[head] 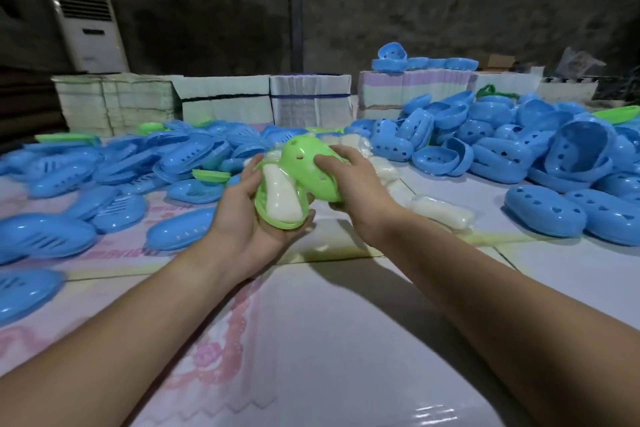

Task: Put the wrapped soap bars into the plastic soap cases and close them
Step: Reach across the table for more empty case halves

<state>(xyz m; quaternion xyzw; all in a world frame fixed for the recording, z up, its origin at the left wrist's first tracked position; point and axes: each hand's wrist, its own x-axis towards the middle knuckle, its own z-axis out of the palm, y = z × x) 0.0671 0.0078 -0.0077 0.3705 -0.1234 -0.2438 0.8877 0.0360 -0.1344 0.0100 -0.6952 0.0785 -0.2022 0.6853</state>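
Left hand (254, 215) cups green case base (277, 215), fingers curled under, steadying wrapped soap (282, 196); right hand (349, 184) grips lid (311, 163), poised to close.

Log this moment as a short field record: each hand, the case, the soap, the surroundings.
left hand: cradles green case base
right hand: grips green lid, tilted over the base
case state: open, not yet closed
soap bar: wrapped, white, lying in the base
loose soap bars: on table, right of hands
blue cases: piled on both sides
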